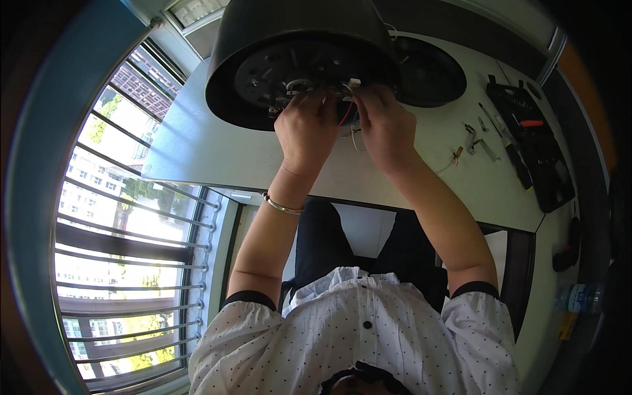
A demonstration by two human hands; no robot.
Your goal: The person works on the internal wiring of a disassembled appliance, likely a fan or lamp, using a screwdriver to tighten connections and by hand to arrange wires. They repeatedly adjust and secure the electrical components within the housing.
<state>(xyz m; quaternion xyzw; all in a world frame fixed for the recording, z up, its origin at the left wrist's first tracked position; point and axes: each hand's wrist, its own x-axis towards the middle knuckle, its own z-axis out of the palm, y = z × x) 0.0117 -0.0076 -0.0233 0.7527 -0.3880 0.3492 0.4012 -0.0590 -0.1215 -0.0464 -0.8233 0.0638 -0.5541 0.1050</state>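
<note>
A large dark round appliance housing (227, 85) lies tipped on the table with its hollow underside facing me. Inside it sits a dark disc (253, 82) with metal fittings. My left hand (308, 125) reaches into the lower part of the opening, fingers closed; what they pinch is hidden. Beside it, my right hand (388, 125) is closed in a pinch on thin wires at the rim. Between the hands run a red wire (345, 115) and a white wire (356, 137). A small white connector (355, 82) shows just above my right fingertips.
Behind the housing on the right lies a round black cover (434, 72). Small metal parts (471, 138) are scattered on the pale table (434, 187). Farther right are an open black tool case (550, 168), a red-handled tool (530, 123) and a plastic bottle (582, 298). A barred window (131, 230) stands left.
</note>
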